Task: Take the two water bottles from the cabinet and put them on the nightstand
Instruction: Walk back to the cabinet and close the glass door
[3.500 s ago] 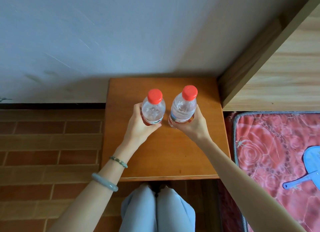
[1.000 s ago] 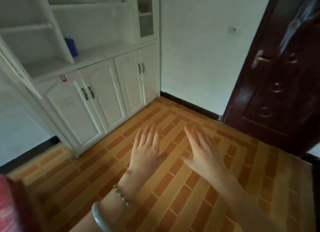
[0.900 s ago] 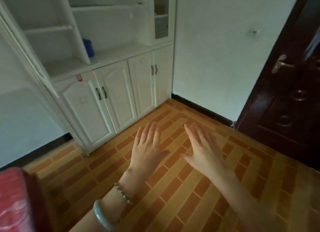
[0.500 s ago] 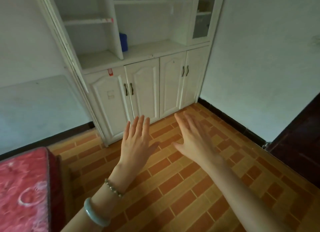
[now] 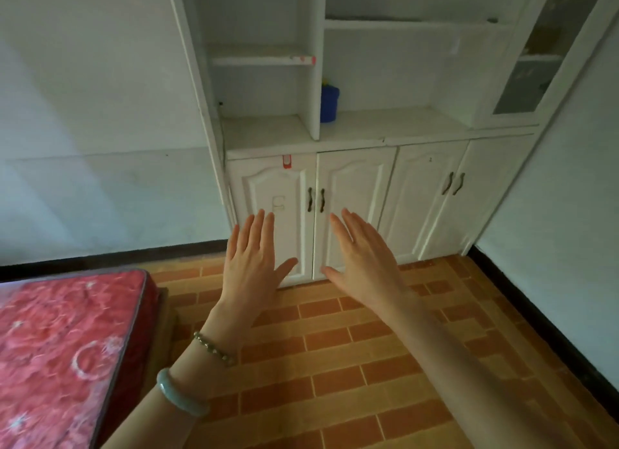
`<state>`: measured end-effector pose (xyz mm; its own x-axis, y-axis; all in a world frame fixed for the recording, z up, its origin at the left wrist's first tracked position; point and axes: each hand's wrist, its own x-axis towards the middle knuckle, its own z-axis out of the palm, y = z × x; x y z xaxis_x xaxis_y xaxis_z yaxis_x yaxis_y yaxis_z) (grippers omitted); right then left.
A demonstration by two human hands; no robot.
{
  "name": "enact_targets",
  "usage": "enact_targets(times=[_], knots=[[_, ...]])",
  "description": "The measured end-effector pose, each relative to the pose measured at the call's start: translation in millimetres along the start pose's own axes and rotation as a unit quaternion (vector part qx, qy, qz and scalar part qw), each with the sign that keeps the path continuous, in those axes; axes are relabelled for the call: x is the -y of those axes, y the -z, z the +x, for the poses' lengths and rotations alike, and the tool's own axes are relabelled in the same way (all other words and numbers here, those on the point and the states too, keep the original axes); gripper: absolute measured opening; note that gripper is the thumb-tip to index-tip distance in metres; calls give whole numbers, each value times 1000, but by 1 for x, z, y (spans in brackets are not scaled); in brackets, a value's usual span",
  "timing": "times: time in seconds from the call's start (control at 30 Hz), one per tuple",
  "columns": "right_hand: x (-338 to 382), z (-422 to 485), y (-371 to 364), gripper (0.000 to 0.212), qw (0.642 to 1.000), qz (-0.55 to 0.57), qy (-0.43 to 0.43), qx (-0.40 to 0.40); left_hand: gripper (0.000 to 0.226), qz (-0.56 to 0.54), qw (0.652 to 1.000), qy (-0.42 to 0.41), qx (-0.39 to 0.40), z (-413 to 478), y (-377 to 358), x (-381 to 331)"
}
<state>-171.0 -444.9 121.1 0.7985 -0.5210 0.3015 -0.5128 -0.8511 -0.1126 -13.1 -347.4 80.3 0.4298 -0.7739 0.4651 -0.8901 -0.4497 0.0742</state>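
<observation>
Currently both hands are empty. Left hand (image 5: 251, 264) sits centre frame, palm down, fingers straight and together, thumb splayed right. Right hand (image 5: 363, 264) is just beside it, same pose, thumb splayed left; the thumbs are near each other, not touching. Neither hand touches anything.

White cabinet (image 5: 351, 140) fills upper centre and right of the frame. Its four lower doors (image 5: 355, 187) are all closed, dark handles in pairs. Hands appear in front of the left door pair, below the handles. Open shelves above: one blue container (image 5: 329, 103) stands on the counter shelf against the divider. No bottles visible anywhere in frame; nightstand also out of view, so I cannot tell where they are.

Left forearm wears a bead bracelet (image 5: 214, 348) at the wrist and a pale green bangle (image 5: 181, 396) further up. Red mattress (image 5: 63, 348) is at lower left. Brick-pattern floor (image 5: 335, 365) covers the bottom, dark skirting along the walls.
</observation>
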Motion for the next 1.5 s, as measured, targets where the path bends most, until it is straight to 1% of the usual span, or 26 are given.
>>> enact_targets(times=[0.07,0.17,0.33,0.53,0.7,0.87,1.1,1.2,1.27,1.33,1.43,1.5], knots=[[-11,32,-3,86,999,-1,37,-6,85,12,999,30,-12,23,-6,6],[-18,75,-8,85,996,1,86,-12,86,26,997,71,-10,49,-15,22],[-15,138,-26,83,989,20,145,4,88,52,991,120,-5,80,-25,61],[-6,207,-50,84,982,28,184,4,89,79,985,152,-8,126,-47,117],[-3,257,-67,84,981,20,194,6,91,80,982,172,-3,170,-71,154],[-5,297,-83,85,983,19,182,-9,94,70,988,139,-20,204,-90,176],[-18,328,-97,87,986,14,169,-6,113,24,995,94,-31,216,-109,184],[-25,338,-100,85,983,21,180,-6,116,15,996,84,-35,219,-115,180],[-32,343,-101,84,982,27,188,-6,112,25,996,76,-33,222,-120,177],[-39,346,-101,85,983,24,182,-5,101,40,996,73,-34,226,-127,170],[-54,350,-101,86,986,19,165,-12,86,59,995,62,-50,238,-140,155],[-69,352,-100,85,986,20,163,-18,80,67,995,44,-66,248,-150,142]])
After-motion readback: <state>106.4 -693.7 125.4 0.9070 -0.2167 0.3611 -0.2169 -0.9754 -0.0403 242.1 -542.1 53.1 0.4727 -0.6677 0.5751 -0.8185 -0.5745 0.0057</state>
